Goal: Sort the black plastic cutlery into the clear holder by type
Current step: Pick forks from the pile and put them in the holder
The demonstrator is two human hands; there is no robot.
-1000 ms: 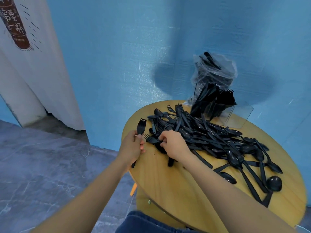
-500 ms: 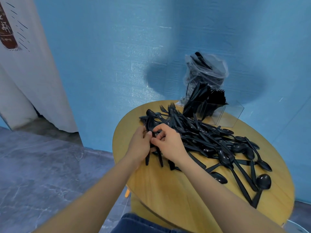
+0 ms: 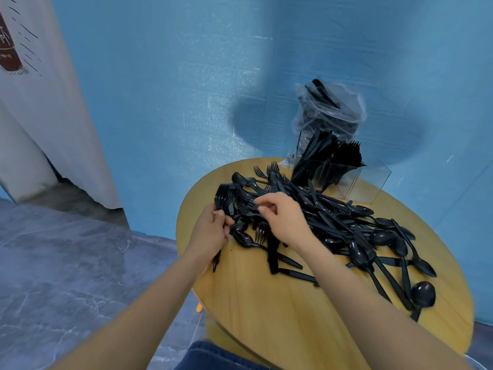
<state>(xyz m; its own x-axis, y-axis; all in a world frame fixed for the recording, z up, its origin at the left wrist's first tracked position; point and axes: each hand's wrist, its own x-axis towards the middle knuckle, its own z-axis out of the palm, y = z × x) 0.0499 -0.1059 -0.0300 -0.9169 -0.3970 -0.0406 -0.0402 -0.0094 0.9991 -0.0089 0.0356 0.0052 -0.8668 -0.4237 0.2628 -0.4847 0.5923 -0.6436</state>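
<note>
Fork handles hidden inside left hand point(image 3: 210, 231); cutlery in far plastic bag point(image 3: 329, 113) blurred; table point(image 3: 266, 311) near edge cut off by frame.

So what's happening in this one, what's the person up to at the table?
A person is sorting black plastic cutlery on a round wooden table. The left hand grips a small bunch of forks, while the right hand picks at the near edge of the loose pile. The clear holder at the far edge already has knives and forks standing in it; most of the pile is not yet sorted.
</note>
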